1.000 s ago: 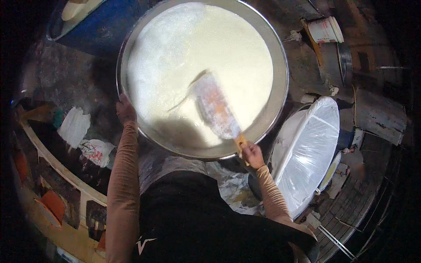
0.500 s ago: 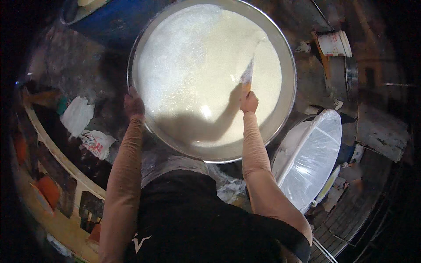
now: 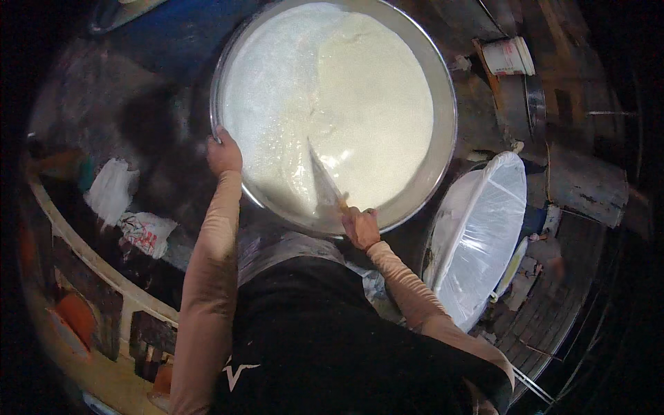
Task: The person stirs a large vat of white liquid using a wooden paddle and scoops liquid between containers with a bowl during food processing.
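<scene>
A big round metal pan [image 3: 440,131] holds a pale mass [image 3: 377,83], cream on the right and whiter and wetter on the left. My right hand [image 3: 361,227], at the near rim, is closed round the yellowish-brown handle of a knife [image 3: 324,173] with a long, tapering blade. The blade slants up and left, its tip near the seam between the two tones; how deep it sits, I cannot tell. At the pan's left side my left hand [image 3: 225,152] grips the rim, thumb uppermost.
A large cover of clear film on a white rim [image 3: 484,228] leans right of the pan. Farther right lies a white bucket [image 3: 508,57]. Crumpled white bags [image 3: 149,234] rest at left beside a curved wooden frame [image 3: 104,266]. A blue container [image 3: 162,34] stands at the upper left.
My right hand has drawn the knife toward me and to the left, and its blade now slants left instead of right. My left hand still grips the rim.
</scene>
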A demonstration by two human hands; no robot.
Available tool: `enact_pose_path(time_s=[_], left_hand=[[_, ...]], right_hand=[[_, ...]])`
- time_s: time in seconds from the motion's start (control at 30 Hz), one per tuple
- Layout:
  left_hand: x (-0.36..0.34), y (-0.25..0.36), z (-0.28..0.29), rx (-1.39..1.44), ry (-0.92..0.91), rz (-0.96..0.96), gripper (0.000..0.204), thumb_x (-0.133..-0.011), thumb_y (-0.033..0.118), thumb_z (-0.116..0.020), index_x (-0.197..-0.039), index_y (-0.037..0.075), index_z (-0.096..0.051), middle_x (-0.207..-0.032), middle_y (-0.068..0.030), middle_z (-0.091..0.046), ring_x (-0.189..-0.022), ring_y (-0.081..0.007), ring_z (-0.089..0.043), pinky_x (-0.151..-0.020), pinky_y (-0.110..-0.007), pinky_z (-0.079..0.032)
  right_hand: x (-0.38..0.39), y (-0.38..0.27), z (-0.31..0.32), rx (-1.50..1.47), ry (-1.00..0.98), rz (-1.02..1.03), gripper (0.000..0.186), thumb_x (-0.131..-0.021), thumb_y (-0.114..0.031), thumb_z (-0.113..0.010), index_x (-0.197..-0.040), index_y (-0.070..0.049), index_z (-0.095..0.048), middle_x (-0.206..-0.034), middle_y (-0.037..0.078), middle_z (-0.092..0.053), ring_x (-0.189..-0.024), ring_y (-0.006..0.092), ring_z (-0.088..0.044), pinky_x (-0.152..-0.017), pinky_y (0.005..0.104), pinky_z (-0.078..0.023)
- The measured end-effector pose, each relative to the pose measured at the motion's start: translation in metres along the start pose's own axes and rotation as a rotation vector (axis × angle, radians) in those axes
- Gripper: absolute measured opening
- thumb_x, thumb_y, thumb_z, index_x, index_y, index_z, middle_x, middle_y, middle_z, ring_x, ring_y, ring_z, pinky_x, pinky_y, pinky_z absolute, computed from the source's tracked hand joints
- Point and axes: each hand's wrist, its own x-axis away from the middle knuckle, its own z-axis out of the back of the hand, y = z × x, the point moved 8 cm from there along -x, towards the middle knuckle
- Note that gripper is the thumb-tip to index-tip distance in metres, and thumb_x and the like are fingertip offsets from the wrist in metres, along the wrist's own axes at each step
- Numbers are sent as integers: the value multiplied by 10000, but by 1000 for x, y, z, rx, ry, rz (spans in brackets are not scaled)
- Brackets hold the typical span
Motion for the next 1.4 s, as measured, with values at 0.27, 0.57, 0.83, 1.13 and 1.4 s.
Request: enact_pose_path(time_s=[0.27, 0.57, 0.83, 1.13, 1.4], left_hand=[[-22, -24, -12, 6, -38, 23, 631, -928, 520, -393, -1093, -56, -591, -1100, -344, -584, -1057, -476, -558, -893, -518, -431], [-23, -37, -4, 95, -35, 10, 714, -932, 594, -390, -1126, -66, -581, -1104, -287, -614, -1030, -435, -582, -878, -455, -440], [-29, -29, -13, -176, -69, -84, 710, -925, 613, -378, -1039, -53, -599, -1010, -298, -632, -981, -448, -597, -850, -473, -454], [-2, 2, -1, -7, -24, -39, 628, -925, 543, -399, -1083, -28, -607, -1014, -314, -628, -985, -489, -585, -873, -522, -454], [-5, -2, -6, 35, 25, -82, 593, -933, 498, -427, -1034, -57, -608, -1008, -329, -619, -976, -505, -580, -854, -531, -454]], right_hand=[[34, 44, 67, -567, -375, -171, 300, -920, -316, -553, -893, -25, -623, -692, 184, -631, -645, 343, -630, -632, 415, -461], [-42, 183, 102, -406, 545, -479, 457, -956, -402, -499, -776, 10, -584, -611, 108, -595, -555, 207, -596, -528, 353, -445], [-197, 219, 62, -112, 578, -364, 383, -897, -349, -534, -739, 0, -555, -700, 208, -619, -637, 397, -602, -621, 451, -476], [-94, 63, -15, 217, 316, -76, 224, -862, -235, -584, -830, -15, -558, -625, 215, -595, -609, 408, -582, -638, 505, -427], [2, -10, 9, 43, 71, 58, 239, -888, -255, -561, -919, -20, -598, -651, 196, -611, -607, 417, -568, -620, 504, -421]])
